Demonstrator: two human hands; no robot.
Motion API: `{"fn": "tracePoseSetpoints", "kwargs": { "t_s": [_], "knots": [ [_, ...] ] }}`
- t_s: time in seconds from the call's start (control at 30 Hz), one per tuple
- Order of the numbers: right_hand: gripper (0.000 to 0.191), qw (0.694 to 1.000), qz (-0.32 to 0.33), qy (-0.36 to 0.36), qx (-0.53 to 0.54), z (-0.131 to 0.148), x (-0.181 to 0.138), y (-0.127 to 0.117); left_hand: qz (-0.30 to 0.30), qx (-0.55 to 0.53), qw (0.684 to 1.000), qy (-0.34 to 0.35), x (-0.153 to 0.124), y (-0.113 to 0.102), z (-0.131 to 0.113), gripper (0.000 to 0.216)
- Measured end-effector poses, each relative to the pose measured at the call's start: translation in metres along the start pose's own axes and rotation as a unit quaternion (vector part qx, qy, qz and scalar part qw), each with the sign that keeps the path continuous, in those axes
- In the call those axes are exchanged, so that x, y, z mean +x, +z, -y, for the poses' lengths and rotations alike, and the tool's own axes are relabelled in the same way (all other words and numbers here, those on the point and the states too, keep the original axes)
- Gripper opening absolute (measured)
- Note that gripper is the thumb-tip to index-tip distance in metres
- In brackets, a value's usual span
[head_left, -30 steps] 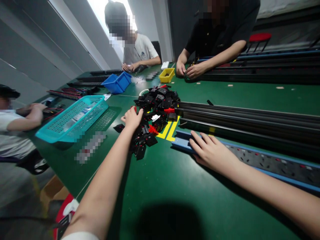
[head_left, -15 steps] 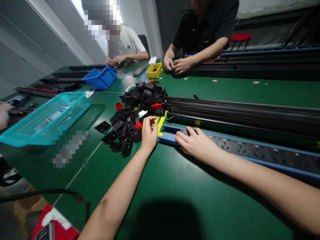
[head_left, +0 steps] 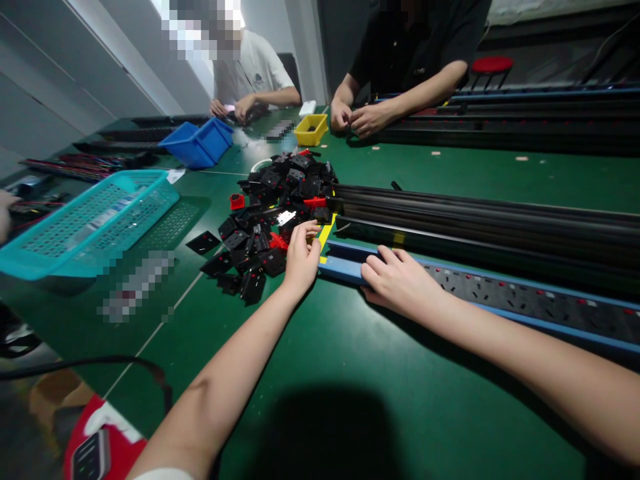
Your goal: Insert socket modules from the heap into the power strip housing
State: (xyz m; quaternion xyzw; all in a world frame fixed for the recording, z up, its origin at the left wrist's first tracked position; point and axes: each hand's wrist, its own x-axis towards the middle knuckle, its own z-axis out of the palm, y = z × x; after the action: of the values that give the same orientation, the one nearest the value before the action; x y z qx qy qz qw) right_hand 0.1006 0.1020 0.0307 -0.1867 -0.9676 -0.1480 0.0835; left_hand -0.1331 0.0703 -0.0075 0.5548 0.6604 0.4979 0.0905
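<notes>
A heap of small black and red plastic parts [head_left: 280, 207] lies on the green table [head_left: 350, 373]. My left hand [head_left: 301, 257] rests at the heap's right edge, fingers curled over a part I cannot make out. My right hand [head_left: 400, 283] lies with its fingers bent on the near end of a long blue socket strip [head_left: 500, 297], pressing it down. The two hands are a short gap apart.
Long black rails [head_left: 475, 220] run behind the strip. A teal basket [head_left: 85, 223], blue bins [head_left: 197, 143] and a yellow bin [head_left: 311, 129] stand at the left and the back. Three other people sit around the table, hands on their own work.
My left hand came back from the far left of the heap to its right edge, close to the strip. My right hand stayed on the strip's end. The view shifted a little.
</notes>
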Motion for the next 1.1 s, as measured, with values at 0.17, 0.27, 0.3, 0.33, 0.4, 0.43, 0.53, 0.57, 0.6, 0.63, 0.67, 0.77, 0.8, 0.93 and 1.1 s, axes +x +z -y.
{"fn": "tracePoseSetpoints", "kwargs": {
  "t_s": [0.17, 0.27, 0.3, 0.33, 0.4, 0.43, 0.53, 0.57, 0.6, 0.63, 0.67, 0.77, 0.8, 0.93, 1.1],
  "knots": [
    [0.014, 1.0, -0.012, -0.007, -0.016, 0.0, 0.0, 0.0, 0.0, 0.027, 1.0, 0.0, 0.0, -0.001, -0.001, 0.022],
    [0.014, 1.0, -0.017, -0.012, -0.022, 0.0, -0.001, 0.0, 0.0, 0.042, 0.999, 0.004, -0.001, 0.0, 0.001, 0.022],
    [0.014, 1.0, -0.017, -0.013, -0.022, 0.0, -0.001, 0.0, -0.001, 0.047, 0.999, 0.005, -0.001, 0.0, 0.002, 0.023],
    [0.014, 1.0, -0.016, -0.014, -0.023, 0.0, -0.001, -0.001, -0.001, 0.052, 0.999, 0.006, -0.001, 0.001, 0.003, 0.023],
    [0.015, 1.0, -0.013, -0.014, -0.024, 0.0, 0.0, -0.001, -0.001, 0.056, 0.998, 0.006, -0.002, 0.001, 0.003, 0.024],
    [0.015, 1.0, -0.011, -0.014, -0.024, 0.0, 0.0, -0.001, 0.001, 0.057, 0.998, 0.005, -0.002, 0.0, 0.003, 0.025],
    [0.015, 0.999, -0.003, -0.017, -0.027, 0.0, 0.0, -0.002, 0.0, 0.064, 0.998, 0.004, -0.002, 0.0, 0.003, 0.027],
    [0.015, 0.999, -0.001, -0.017, -0.028, 0.0, 0.0, -0.003, -0.002, 0.067, 0.998, 0.003, -0.002, 0.0, 0.002, 0.028],
    [0.015, 0.999, 0.001, -0.018, -0.028, -0.001, 0.0, -0.003, -0.004, 0.071, 0.997, 0.002, -0.002, -0.001, 0.002, 0.028],
    [0.015, 0.999, 0.002, -0.018, -0.028, -0.001, 0.0, -0.003, -0.005, 0.074, 0.997, 0.002, -0.002, -0.001, 0.001, 0.027],
    [0.015, 0.999, 0.003, -0.018, -0.028, -0.001, 0.0, -0.003, -0.006, 0.076, 0.997, 0.002, -0.002, -0.001, 0.001, 0.026],
    [0.015, 1.0, 0.003, -0.017, -0.025, -0.001, 0.0, -0.004, -0.014, 0.085, 0.996, -0.001, -0.004, -0.001, -0.002, 0.025],
    [0.016, 1.0, 0.002, -0.017, -0.024, -0.001, 0.0, -0.004, -0.02, 0.089, 0.996, -0.005, -0.004, -0.001, -0.004, 0.025],
    [0.016, 1.0, -0.002, -0.018, -0.023, 0.0, 0.0, -0.005, -0.037, 0.11, 0.993, -0.037, -0.007, -0.001, -0.008, 0.027],
    [0.016, 0.999, 0.002, -0.02, -0.026, 0.0, 0.0, -0.006, -0.055, 0.141, 0.986, -0.064, -0.007, 0.0, -0.009, 0.037]
  ]
}}
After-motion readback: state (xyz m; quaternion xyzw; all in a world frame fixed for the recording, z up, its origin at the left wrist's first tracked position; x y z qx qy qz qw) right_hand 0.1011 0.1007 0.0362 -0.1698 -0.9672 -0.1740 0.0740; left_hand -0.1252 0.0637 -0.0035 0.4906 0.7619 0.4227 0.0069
